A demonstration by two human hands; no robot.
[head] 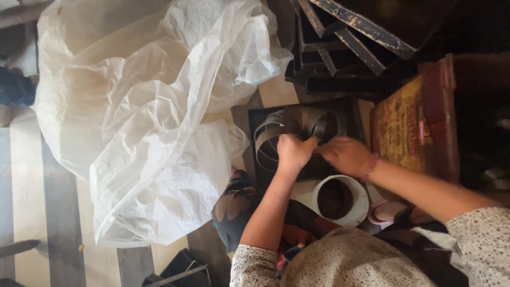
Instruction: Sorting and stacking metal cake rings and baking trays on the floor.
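I logged both hands on the curled metal strips lying in the dark tray on the floor. Left hand had its fingers closed over a strip's near edge; right hand pinched the same bundle from the right. The loops ran left-right, just beyond the white bowl. A plastic sheet lay left.

Your hands grip dull grey metal strips. At nine o'clock, a crinkled, translucent plastic sheet; at five, a smooth white tub.
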